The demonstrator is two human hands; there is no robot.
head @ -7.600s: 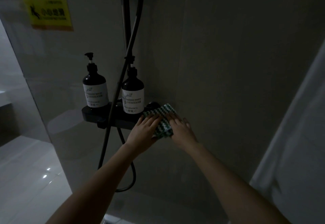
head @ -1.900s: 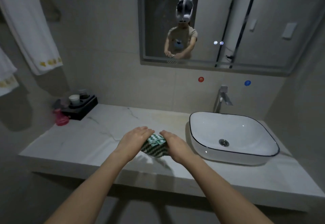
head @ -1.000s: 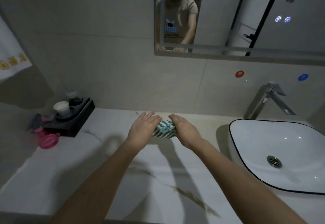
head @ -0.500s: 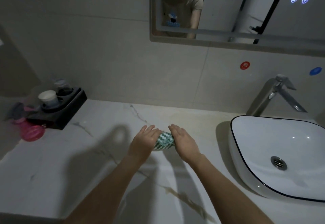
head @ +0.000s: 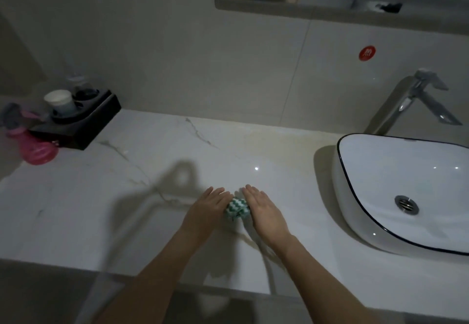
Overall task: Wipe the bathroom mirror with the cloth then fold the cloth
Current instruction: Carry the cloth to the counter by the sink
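- The fingers (head: 215,192) of the left hand (head: 206,209) lie straight and together, flat against the left side of the cloth (head: 237,210); the fingers of the right hand (head: 266,213) lie straight too, pressed against its right side. Neither hand curls round it: the two palms squeeze it between them.
- The cloth sits low in the middle of the frame, a small bunched wad between the two palms, just over the worktop (head: 127,196); whether it touches the stone I cannot tell.
- By the way it bunches, it looks light, soft and limp. It should not slip or break, but it will flop and hold no shape unless laid flat.
- To fold it, the best hold is likely a pinch at two neighbouring corners, once the wad is shaken or spread out on the stone.
- It shows a green and white zigzag pattern; its edges and corners are hidden inside the bunch.
- The lower edge of the mirror (head: 330,3) runs along the top of the frame, well above the hands.
- A white sink (head: 360,224) with a dark rim sits at the right, a tap (head: 416,105) behind it.
- At the upper left stand a black tray (head: 88,130) with cups and a pink bottle (head: 35,148).
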